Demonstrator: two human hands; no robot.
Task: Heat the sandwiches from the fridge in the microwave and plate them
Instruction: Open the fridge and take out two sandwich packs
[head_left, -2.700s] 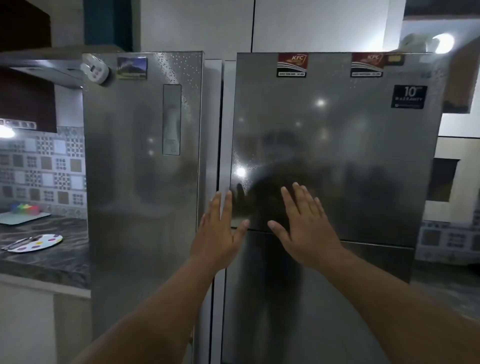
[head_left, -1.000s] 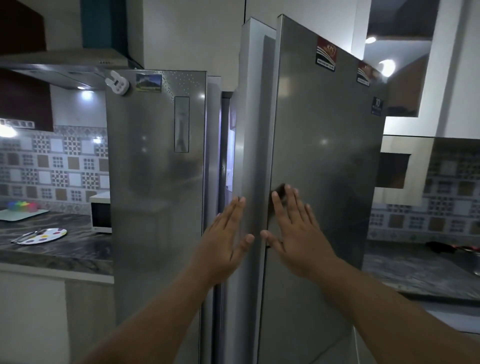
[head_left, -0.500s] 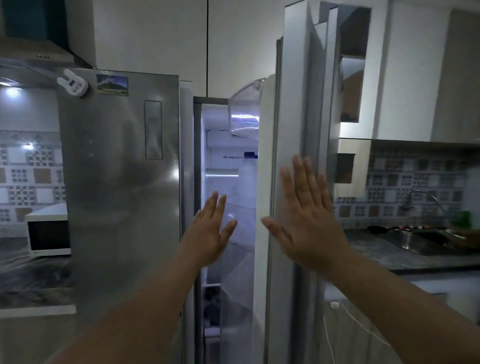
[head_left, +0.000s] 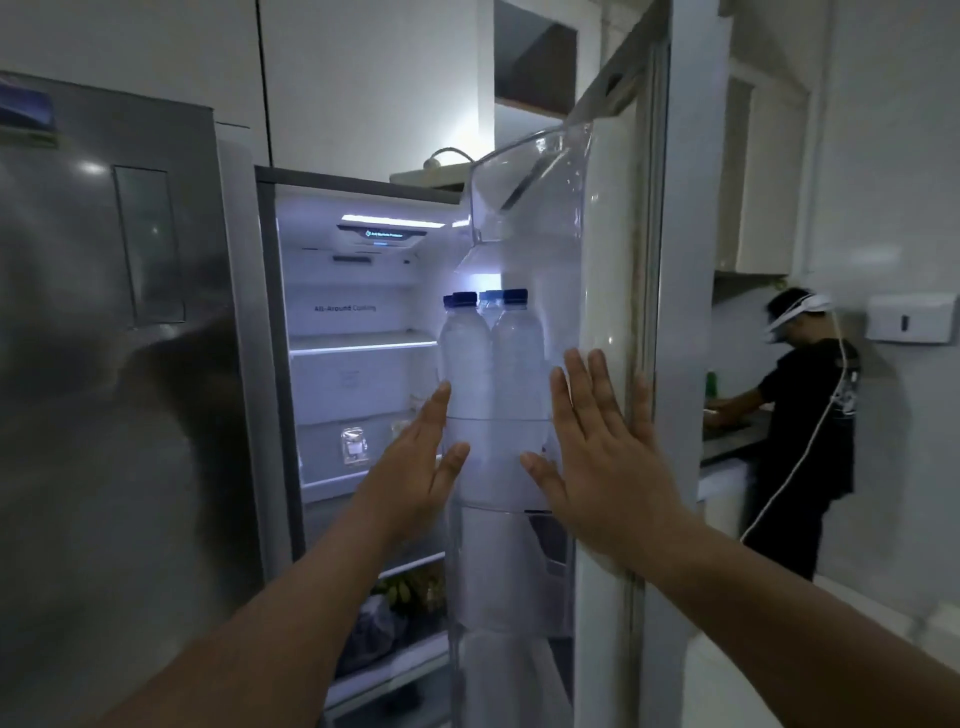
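The steel fridge stands in front of me with its right door (head_left: 605, 312) swung wide open and the lit inside (head_left: 363, 322) showing. My right hand (head_left: 597, 457) is flat with straight fingers against the inner edge of that door. My left hand (head_left: 415, 467) is held out flat in front of the opening, fingers straight, holding nothing. A small clear packet (head_left: 355, 445) lies on a middle shelf; I cannot tell what is in it. No sandwich is plainly visible.
Several blue-capped water bottles (head_left: 491, 358) stand in the door bin. The left fridge door (head_left: 114, 364) stays closed. Dark bagged items (head_left: 384, 618) lie on a lower shelf. A person (head_left: 800, 415) in a black shirt works at the counter behind the open door.
The right fridge door has swung from closed to wide open, my right hand staying on its edge. The view has turned right, revealing the lit shelves, door bottles and the other person.
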